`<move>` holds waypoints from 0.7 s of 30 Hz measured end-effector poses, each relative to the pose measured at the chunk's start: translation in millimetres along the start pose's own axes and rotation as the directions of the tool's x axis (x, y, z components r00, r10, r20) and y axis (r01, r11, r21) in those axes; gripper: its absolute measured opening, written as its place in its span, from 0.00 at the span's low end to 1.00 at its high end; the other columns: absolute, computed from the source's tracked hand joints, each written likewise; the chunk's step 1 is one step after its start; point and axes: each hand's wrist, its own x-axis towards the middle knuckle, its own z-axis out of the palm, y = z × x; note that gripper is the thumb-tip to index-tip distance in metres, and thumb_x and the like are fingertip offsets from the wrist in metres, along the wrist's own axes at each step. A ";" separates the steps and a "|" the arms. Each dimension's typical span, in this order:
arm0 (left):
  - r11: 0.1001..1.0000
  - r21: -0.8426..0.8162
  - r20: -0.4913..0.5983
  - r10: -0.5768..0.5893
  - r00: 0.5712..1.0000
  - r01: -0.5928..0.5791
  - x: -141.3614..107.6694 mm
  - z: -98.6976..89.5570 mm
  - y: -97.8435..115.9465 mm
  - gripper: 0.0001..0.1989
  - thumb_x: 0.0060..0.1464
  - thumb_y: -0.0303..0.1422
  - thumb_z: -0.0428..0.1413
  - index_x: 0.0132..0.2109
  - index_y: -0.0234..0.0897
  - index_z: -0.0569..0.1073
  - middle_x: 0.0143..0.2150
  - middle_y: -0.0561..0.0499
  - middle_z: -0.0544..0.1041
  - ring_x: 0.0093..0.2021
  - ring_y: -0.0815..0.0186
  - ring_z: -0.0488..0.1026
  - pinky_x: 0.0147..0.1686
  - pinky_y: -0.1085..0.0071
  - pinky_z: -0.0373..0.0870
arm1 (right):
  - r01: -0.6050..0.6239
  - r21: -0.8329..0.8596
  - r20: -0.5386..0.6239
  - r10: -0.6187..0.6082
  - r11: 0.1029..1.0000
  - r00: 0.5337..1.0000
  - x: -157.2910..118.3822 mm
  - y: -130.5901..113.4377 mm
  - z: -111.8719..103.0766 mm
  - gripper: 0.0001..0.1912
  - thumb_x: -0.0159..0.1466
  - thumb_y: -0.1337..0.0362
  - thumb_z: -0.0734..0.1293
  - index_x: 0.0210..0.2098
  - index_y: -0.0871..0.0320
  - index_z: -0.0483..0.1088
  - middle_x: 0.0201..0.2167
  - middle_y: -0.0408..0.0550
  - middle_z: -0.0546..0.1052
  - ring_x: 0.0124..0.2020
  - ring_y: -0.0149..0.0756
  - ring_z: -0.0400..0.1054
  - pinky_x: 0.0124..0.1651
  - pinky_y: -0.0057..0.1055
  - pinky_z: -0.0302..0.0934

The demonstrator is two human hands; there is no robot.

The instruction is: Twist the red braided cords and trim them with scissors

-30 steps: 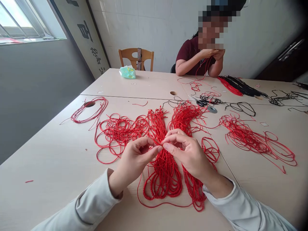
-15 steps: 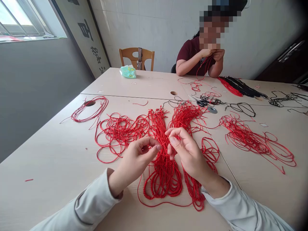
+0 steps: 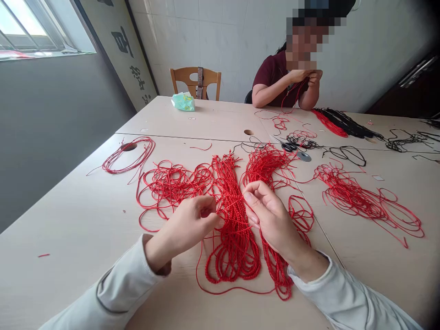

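My left hand (image 3: 192, 223) is closed in a pinch, and a thin red cord (image 3: 231, 204) runs from its fingertips toward my right hand (image 3: 271, 214). The right thumb and forefinger pinch the cord's other end. Both hands hover over a bundle of twisted red cords (image 3: 237, 256), looped at the near end and knotted at the far end. Right of it lies a second twisted bundle (image 3: 263, 165), partly hidden by my right hand. A loose tangle of smooth red cord (image 3: 168, 183) lies beyond my left hand.
Scissors (image 3: 288, 146) and a grey disc (image 3: 304, 156) lie past the bundles. More red cord (image 3: 364, 197) spreads at right, with black cords (image 3: 347, 123) behind. A coil (image 3: 113, 160) and a tissue pack (image 3: 183, 101) are at left. A person (image 3: 285, 82) opposite handles red cord.
My hands have moved apart: the left has shifted left and slightly down. The right fingers have closed together. The red cord between the hands now shows more clearly.
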 end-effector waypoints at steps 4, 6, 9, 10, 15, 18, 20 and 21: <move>0.992 0.126 0.049 0.020 0.999 -0.026 0.5 -2.8 -0.3 0.08 0.49 0.30 0.50 0.24 0.38 0.63 0.21 0.58 0.62 0.24 0.69 0.58 0.24 0.71 0.53 | 0.019 -0.052 0.015 -0.019 0.998 1.000 -1.6 6.8 -0.1 0.07 0.67 0.59 0.62 0.35 0.54 0.62 0.21 0.34 0.57 0.18 0.24 0.49 0.19 0.22 0.46; 0.992 0.094 0.049 0.078 0.996 -0.082 -0.4 0.0 0.3 0.06 0.51 0.30 0.50 0.28 0.38 0.69 0.25 0.56 0.69 0.27 0.68 0.63 0.27 0.72 0.57 | 0.015 -0.071 0.031 -0.012 0.997 0.999 -2.9 9.6 0.9 0.07 0.68 0.58 0.61 0.36 0.54 0.62 0.21 0.34 0.57 0.18 0.24 0.49 0.18 0.22 0.46; 0.983 0.016 -0.017 0.182 0.983 -0.182 -1.7 8.1 0.9 0.07 0.56 0.33 0.50 0.36 0.38 0.72 0.32 0.52 0.73 0.32 0.66 0.67 0.31 0.72 0.61 | 0.008 -0.112 0.064 -0.001 0.994 0.998 -5.4 12.1 3.9 0.08 0.68 0.57 0.61 0.35 0.54 0.62 0.20 0.34 0.57 0.17 0.24 0.49 0.18 0.23 0.45; 0.981 -0.016 -0.036 0.195 0.980 -0.196 -1.9 11.1 0.6 0.08 0.57 0.34 0.50 0.36 0.38 0.72 0.31 0.52 0.73 0.31 0.66 0.66 0.31 0.72 0.61 | 0.010 -0.131 0.073 -0.001 0.991 0.997 -6.3 12.4 5.0 0.08 0.68 0.57 0.60 0.36 0.54 0.62 0.20 0.34 0.57 0.17 0.25 0.49 0.18 0.23 0.45; 0.962 -0.219 -0.075 0.148 0.986 -0.161 -1.8 21.1 -3.6 0.11 0.61 0.35 0.46 0.30 0.39 0.62 0.25 0.57 0.62 0.26 0.70 0.57 0.26 0.73 0.56 | 0.034 -0.238 0.091 -0.013 0.971 0.996 -10.2 12.5 8.5 0.08 0.69 0.57 0.58 0.36 0.54 0.61 0.18 0.35 0.59 0.16 0.27 0.54 0.19 0.25 0.52; 0.966 -0.241 -0.065 0.082 0.995 -0.095 -3.1 23.6 -3.6 0.11 0.59 0.33 0.46 0.28 0.39 0.59 0.24 0.58 0.55 0.25 0.70 0.51 0.25 0.73 0.52 | 0.106 -0.356 0.102 -0.075 0.928 0.992 -11.4 12.4 9.2 0.07 0.70 0.59 0.57 0.37 0.54 0.61 0.19 0.36 0.61 0.20 0.29 0.59 0.24 0.27 0.56; 0.966 -0.254 -0.053 0.031 0.998 -0.043 -4.5 24.6 -1.7 0.11 0.56 0.30 0.45 0.26 0.40 0.56 0.24 0.58 0.52 0.25 0.70 0.49 0.23 0.72 0.50 | 0.203 -0.454 0.121 -0.166 0.868 0.979 -11.9 12.0 9.7 0.07 0.70 0.62 0.57 0.37 0.55 0.61 0.24 0.40 0.64 0.24 0.31 0.61 0.28 0.29 0.57; 0.966 -0.259 -0.049 0.008 0.999 -0.020 -5.1 24.9 -0.4 0.11 0.55 0.30 0.45 0.25 0.40 0.54 0.23 0.58 0.51 0.24 0.70 0.48 0.22 0.72 0.49 | 0.252 -0.493 0.135 -0.212 0.833 0.968 -12.1 11.7 10.0 0.06 0.70 0.63 0.56 0.37 0.55 0.62 0.27 0.42 0.65 0.26 0.31 0.62 0.30 0.29 0.58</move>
